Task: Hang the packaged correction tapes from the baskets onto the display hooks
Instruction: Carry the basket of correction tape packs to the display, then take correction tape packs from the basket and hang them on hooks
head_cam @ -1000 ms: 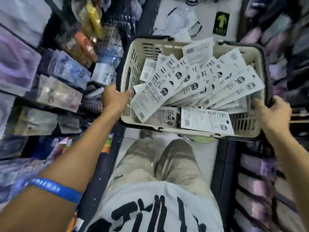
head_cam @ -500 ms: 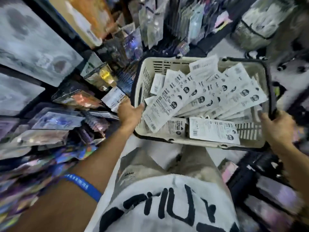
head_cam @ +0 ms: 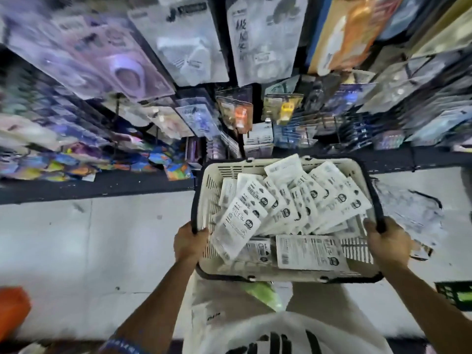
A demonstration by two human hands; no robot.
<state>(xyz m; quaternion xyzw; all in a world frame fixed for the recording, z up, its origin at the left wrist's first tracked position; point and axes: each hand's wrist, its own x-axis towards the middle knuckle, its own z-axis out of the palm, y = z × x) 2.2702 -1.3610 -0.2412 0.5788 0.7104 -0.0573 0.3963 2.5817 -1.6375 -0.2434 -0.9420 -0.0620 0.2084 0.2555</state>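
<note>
Cream slotted plastic forms the rectangular shopping basket point(head_cam: 286, 273), edged by a dark rim and handles, which the person carries in front of their body above the pale floor point(head_cam: 102, 238). The left hand point(head_cam: 190, 242) grips the basket's left rim, fingers curled over the dark edge; the right hand point(head_cam: 387, 240) grasps the right rim the same way. Neither hand holds a package.

The white flat packaged correction tapes point(head_cam: 293, 208) lie loose inside the basket, fanned in an overlapping row, their long axes running mostly from the near left toward the far right. One pack lies crosswise along the near wall. The nearest end of the fan sits just beside the left hand's fingers, so that hand looks better placed to pick one.

The display hooks point(head_cam: 237, 116) with hanging blister packs stand beyond the basket's far edge, blurred. An empty hook cannot be made out. Hanging has likely not begun from this basket.
</note>
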